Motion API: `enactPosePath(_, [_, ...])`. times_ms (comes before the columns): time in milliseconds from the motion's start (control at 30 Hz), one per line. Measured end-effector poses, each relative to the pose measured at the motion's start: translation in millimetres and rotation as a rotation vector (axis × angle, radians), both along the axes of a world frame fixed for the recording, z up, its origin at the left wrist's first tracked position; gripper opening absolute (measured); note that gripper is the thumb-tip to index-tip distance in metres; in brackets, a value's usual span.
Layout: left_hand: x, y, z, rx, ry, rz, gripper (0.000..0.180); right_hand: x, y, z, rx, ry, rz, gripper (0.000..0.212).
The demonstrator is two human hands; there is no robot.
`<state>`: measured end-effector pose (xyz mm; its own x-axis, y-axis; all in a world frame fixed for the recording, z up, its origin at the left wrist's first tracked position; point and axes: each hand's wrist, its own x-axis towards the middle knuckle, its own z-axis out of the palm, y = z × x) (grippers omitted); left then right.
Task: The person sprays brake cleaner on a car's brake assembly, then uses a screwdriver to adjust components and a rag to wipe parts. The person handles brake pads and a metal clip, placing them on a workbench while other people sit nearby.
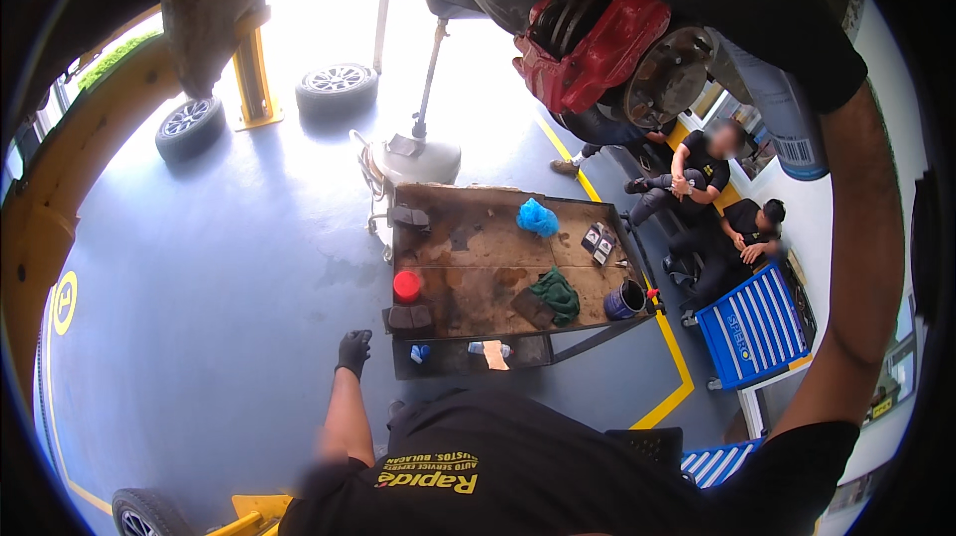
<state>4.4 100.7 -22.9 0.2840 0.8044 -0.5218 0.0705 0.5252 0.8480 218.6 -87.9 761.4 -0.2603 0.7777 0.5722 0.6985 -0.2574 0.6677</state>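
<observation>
My raised right hand (772,13) wears a black glove and is wrapped round a grey-blue spray can (782,108). The can's pale top end lies near a red brake caliper (622,38) and a round metal wheel hub (669,78). The glove and forearm hide part of the can; no spray can be made out. Low on the left, my black-gloved left hand (354,352) hangs with its fingers curled in and nothing visible in them. It is beside the cart's near left corner, close to dark brake pads (408,319).
The cart (488,222) carries a red-lidded container (406,285), blue glove or cloth (538,218), green rag (556,297) and dark tin (625,300). Two wheels (337,90) lie beyond. People sit right (702,163), near a blue tool cabinet (752,327). A yellow lift arm (60,178) curves left.
</observation>
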Motion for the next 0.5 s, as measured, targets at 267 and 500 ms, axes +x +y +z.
enactPosePath(267, [-37, 70, 18, 0.113, 0.078, 0.065, 0.023, 12, 33, -14, 0.032, 0.045, 0.350, 0.070])
enactPosePath(500, [14, 49, 0, 0.035, 0.061, -0.105, 0.024, 5, -8, -3, 0.016, -0.103, 0.002, 0.072])
